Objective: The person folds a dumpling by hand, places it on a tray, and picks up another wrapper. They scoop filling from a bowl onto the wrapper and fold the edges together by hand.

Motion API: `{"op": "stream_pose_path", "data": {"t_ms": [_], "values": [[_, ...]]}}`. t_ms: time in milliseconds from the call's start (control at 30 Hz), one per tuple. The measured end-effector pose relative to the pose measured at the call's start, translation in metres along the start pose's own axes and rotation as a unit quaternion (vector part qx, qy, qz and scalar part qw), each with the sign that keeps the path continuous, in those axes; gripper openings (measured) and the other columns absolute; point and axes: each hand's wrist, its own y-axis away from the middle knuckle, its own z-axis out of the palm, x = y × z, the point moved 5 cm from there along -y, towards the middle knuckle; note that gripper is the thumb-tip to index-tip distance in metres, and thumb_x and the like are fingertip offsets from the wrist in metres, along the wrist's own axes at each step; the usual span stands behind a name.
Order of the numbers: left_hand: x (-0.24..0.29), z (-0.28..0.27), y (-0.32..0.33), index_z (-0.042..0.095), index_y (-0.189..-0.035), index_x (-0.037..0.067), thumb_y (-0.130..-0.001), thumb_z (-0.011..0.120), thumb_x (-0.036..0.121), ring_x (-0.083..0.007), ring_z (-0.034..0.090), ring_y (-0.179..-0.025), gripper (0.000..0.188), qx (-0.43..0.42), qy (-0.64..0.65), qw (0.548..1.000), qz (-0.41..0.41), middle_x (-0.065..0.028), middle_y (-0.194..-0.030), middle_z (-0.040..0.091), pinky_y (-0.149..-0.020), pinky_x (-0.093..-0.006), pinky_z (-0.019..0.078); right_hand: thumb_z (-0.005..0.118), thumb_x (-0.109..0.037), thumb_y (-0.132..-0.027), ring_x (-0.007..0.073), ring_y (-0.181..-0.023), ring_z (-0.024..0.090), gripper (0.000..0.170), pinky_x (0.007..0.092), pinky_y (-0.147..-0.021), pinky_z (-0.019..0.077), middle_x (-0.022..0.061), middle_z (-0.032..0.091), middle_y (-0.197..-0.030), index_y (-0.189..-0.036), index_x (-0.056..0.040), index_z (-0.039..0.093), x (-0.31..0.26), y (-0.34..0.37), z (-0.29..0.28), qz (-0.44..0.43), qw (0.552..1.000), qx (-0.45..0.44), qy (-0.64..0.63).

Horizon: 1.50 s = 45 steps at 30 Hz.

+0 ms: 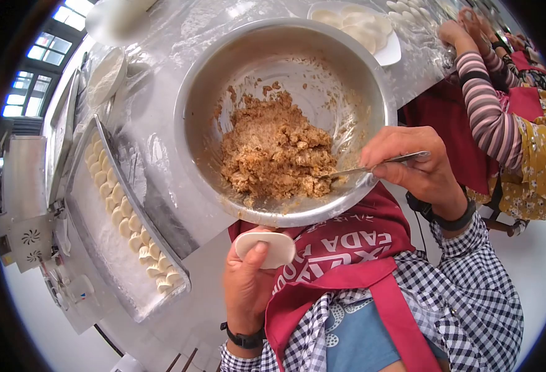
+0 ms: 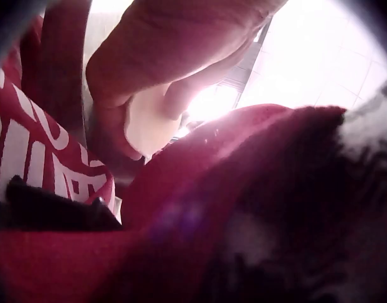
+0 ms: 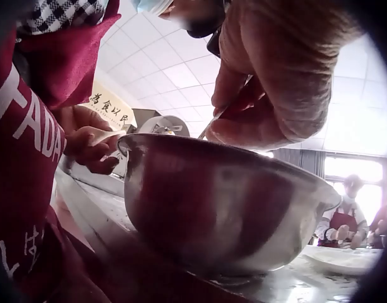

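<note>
My left hand (image 1: 248,282) holds a round, pale dumpling wrapper (image 1: 276,250), thumb on top, just below the bowl's near rim. In the left wrist view, the wrapper (image 2: 149,123) shows between the fingers. My right hand (image 1: 412,164) pinches a slim metal utensil (image 1: 403,158) over the right rim; its far end sinks into brown minced filling (image 1: 276,146), so its tip is hidden. That filling is heaped in a large steel bowl (image 1: 189,93), with smears up the inner wall. The right wrist view shows the bowl's outside (image 3: 225,208) beneath the right hand (image 3: 275,82).
Left of the bowl, a metal tray (image 1: 108,260) holds rows of folded dumplings (image 1: 118,204). A white plate of wrappers (image 1: 388,53) stands behind the bowl, with dough pieces (image 1: 409,11) beside it. Another person's striped sleeve (image 1: 487,121) is at the right. Flour dusts the table (image 1: 155,161).
</note>
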Motion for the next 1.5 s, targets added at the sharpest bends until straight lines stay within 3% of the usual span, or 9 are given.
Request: {"op": "stream_pose_path", "data": {"t_ms": [333, 667, 833, 967, 1133, 1233, 1300, 1400, 1500], "values": [[-0.007, 0.028, -0.006, 0.056, -0.099, 0.000, -0.079, 0.065, 0.015, -0.0320, 0.055, -0.105, 0.026, -0.129, 0.026, 0.989, -0.060, -0.0317, -0.114, 0.051, -0.083, -0.0370, 0.0508, 0.063, 0.000, -0.076, 0.0185, -0.069, 0.059, 0.005, 0.0268, -0.062, 0.0460, 0.0094, 0.061, -0.076, -0.080, 0.0016, 0.060, -0.001, 0.007, 0.006, 0.003, 1.000, 0.019, -0.010], [-0.011, 0.036, -0.010, 0.056, -0.100, -0.001, -0.081, 0.063, 0.015, -0.0306, 0.056, -0.105, 0.026, -0.153, 0.008, 0.985, -0.079, -0.0323, -0.116, 0.049, -0.083, -0.0351, 0.0504, 0.061, 0.002, -0.077, 0.0140, -0.067, 0.058, 0.004, 0.0240, -0.058, 0.0443, 0.0090, 0.061, -0.075, -0.081, 0.0028, 0.060, 0.001, 0.011, 0.017, 0.021, 0.998, 0.026, -0.048], [-0.008, 0.038, -0.010, 0.055, -0.103, -0.002, -0.083, 0.061, 0.014, -0.0284, 0.057, -0.103, 0.026, -0.148, -0.008, 0.986, -0.079, -0.0287, -0.114, 0.053, -0.085, -0.0358, 0.0492, 0.063, -0.004, -0.079, 0.0068, -0.060, 0.055, 0.006, 0.0203, -0.053, 0.0434, 0.0047, 0.062, -0.072, -0.082, 0.0008, 0.063, 0.014, -0.001, 0.024, 0.200, 0.958, 0.069, -0.195], [-0.002, 0.027, -0.004, 0.055, -0.102, -0.002, -0.083, 0.060, 0.014, -0.0271, 0.059, -0.100, 0.025, -0.115, -0.027, 0.991, -0.060, -0.0250, -0.111, 0.056, -0.086, -0.0365, 0.0490, 0.064, -0.007, -0.079, 0.0110, -0.059, 0.060, 0.011, 0.0197, -0.051, 0.0487, 0.0068, 0.062, -0.073, -0.085, 0.0024, 0.063, 0.025, -0.017, 0.024, 0.193, 0.924, 0.099, -0.316], [0.018, 0.008, 0.011, 0.051, -0.106, -0.005, -0.082, 0.059, 0.015, -0.0240, 0.062, -0.086, 0.032, 0.030, -0.070, 0.996, 0.051, -0.0164, -0.099, 0.060, -0.074, -0.0355, 0.0541, 0.061, -0.005, -0.081, 0.0134, -0.061, 0.062, 0.010, 0.0221, -0.051, 0.0505, 0.0100, 0.063, -0.081, -0.086, 0.0030, 0.062, 0.031, -0.022, 0.021, 0.182, 0.905, 0.116, -0.367], [0.031, 0.019, 0.008, 0.050, -0.107, -0.005, -0.083, 0.058, 0.014, -0.0242, 0.062, -0.083, 0.031, 0.022, -0.033, 0.995, 0.092, -0.0148, -0.096, 0.061, -0.073, -0.0369, 0.0543, 0.059, -0.004, -0.081, 0.0145, -0.067, 0.061, 0.010, 0.0236, -0.055, 0.0511, 0.0114, 0.063, -0.083, -0.088, 0.0036, 0.061, 0.024, -0.021, 0.022, 0.163, 0.899, 0.131, -0.386], [0.037, 0.026, 0.002, 0.047, -0.113, -0.005, -0.084, 0.055, 0.014, -0.0276, 0.060, -0.093, 0.035, 0.007, -0.031, 0.995, 0.097, -0.0166, -0.100, 0.058, -0.079, -0.0414, 0.0524, 0.057, -0.002, -0.081, 0.0156, -0.072, 0.060, 0.011, 0.0253, -0.061, 0.0512, 0.0129, 0.062, -0.084, -0.091, 0.0039, 0.060, 0.011, -0.023, 0.020, 0.072, 0.927, 0.138, -0.341], [0.042, 0.045, -0.002, 0.036, -0.125, -0.004, -0.091, 0.043, 0.021, -0.0340, 0.045, -0.116, 0.043, -0.031, 0.025, 0.996, 0.086, -0.0227, -0.121, 0.047, -0.097, -0.0458, 0.0393, 0.055, 0.002, -0.082, 0.0171, -0.072, 0.059, 0.011, 0.0258, -0.063, 0.0490, 0.0156, 0.062, -0.086, -0.092, 0.0045, 0.060, -0.009, -0.021, 0.021, -0.044, 0.948, 0.117, -0.292], [0.040, 0.053, -0.011, 0.036, -0.127, -0.003, -0.094, 0.035, 0.025, -0.0318, 0.043, -0.119, 0.043, -0.070, 0.154, 0.985, 0.044, -0.0207, -0.127, 0.044, -0.101, -0.0434, 0.0331, 0.055, 0.004, -0.081, 0.0188, -0.071, 0.059, 0.011, 0.0268, -0.061, 0.0482, 0.0184, 0.061, -0.088, -0.091, 0.0050, 0.060, -0.028, -0.016, 0.020, -0.128, 0.965, 0.108, -0.201]]}}
